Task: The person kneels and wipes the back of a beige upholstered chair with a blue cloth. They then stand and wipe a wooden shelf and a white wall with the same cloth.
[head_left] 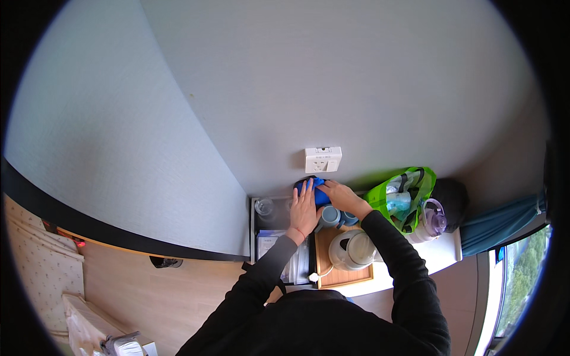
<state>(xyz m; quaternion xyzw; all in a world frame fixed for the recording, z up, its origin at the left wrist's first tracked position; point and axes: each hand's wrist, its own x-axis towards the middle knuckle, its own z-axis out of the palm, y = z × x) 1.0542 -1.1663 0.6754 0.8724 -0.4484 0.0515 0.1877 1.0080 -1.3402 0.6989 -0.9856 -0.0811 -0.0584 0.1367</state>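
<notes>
A blue, soft-looking pouch with a darker blue side lies at the back of the counter against the wall; I cannot make out its exact kind. My left hand rests on its left part, fingers stretched out and slightly apart. From the right, my right hand has its fingers bent onto the pouch's top edge, gripping it; the fingertips are partly hidden. Just below the hands stand two grey-blue mugs, one mug close to my left thumb and the other mug under my right wrist.
A white kettle stands on a wooden tray. Left of it are papers in a dark tray and a clear glass. Rightward are a green bag with bottles and a purple-lidded bottle. A white socket juts from the wall.
</notes>
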